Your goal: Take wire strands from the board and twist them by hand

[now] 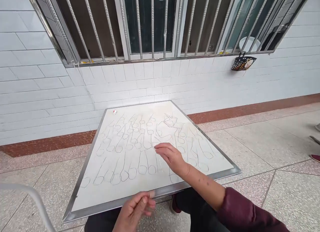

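Many thin wire loops with long tails (142,170) lie in rough rows on a white board table (82,200) with a grey metal rim. My left hand (137,208) is at the table's front edge, thumb and fingers pinched together; whatever is between them is too fine to make out. Over the middle of the board reaches my right hand (171,157), its fingertips close together among the wire loops. Any wire in that pinch cannot be told from those behind it. A tangled heap of wires (170,120) lies toward the back right of the board.
A small white and red object (114,112) sits in the board's back left corner. Behind the table stands a tiled wall (140,85) with a barred window. A dark patterned basket (243,63) hangs from the bars. A pale curved tube (35,195) rises at the left.
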{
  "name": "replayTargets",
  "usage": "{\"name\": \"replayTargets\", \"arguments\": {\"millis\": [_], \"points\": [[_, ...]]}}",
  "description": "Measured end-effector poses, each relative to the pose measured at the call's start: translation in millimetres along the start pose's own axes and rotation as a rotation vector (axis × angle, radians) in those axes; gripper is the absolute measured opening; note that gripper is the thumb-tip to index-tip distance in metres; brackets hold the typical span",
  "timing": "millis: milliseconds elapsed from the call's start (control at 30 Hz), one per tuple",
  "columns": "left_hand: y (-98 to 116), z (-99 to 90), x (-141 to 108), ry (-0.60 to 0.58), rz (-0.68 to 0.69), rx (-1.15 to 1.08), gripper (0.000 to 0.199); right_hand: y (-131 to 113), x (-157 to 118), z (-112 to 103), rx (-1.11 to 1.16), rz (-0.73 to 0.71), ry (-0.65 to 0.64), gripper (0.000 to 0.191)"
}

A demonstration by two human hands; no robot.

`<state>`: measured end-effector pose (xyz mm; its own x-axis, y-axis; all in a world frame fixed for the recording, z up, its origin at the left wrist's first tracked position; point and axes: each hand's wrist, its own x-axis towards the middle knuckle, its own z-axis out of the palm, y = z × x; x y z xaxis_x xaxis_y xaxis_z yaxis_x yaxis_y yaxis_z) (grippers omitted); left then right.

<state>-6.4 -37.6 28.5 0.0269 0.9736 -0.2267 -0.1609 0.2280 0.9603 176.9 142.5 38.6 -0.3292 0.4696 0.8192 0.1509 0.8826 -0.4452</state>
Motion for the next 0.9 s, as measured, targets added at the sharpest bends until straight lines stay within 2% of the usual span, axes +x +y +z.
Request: {"name": "replayTargets", "arguments": {"millis": [100, 200, 300, 400, 467, 600, 767, 833, 900], "points": [[16, 4.4, -9, 0.146, 0.094, -0.079, 0.046, -47, -26, 14, 0.073, -0.134, -0.073, 0.03], [23, 6.5, -20, 0.231, 0.134, -0.277, 0.049, -81, -42, 21, 0.184, -0.16, -0.193, 0.031], [22, 4.8, -33, 0.336, 0.143, -0.422, 0.04, -105, -50, 22, 0.225, -0.209, -0.28, 0.03], [19, 1.9, -44, 0.391, 0.151, -0.478, 0.032, -120, -58, 22, 0.214, -0.27, -0.267, 0.029], [17, 0.9, -49, 0.39, 0.173, -0.484, 0.031, -128, -65, 22, 0.204, -0.194, -0.219, 0.031], [14, 1.7, -57, 0.358, 0.257, -0.464, 0.027, -140, -76, 23, 0.134, 0.057, -0.098, 0.028], [8, 7.5, -61, 0.312, 0.289, -0.395, 0.025, -151, -83, 23, 0.202, 0.3, -0.092, 0.013], [7, 9.9, -62, 0.348, 0.288, -0.401, 0.026, -155, -86, 23, 0.313, 0.396, -0.141, 0.016], [7, 11.8, -63, 0.39, 0.275, -0.411, 0.026, -159, -88, 27, 0.446, 0.508, -0.279, 0.024]]}}
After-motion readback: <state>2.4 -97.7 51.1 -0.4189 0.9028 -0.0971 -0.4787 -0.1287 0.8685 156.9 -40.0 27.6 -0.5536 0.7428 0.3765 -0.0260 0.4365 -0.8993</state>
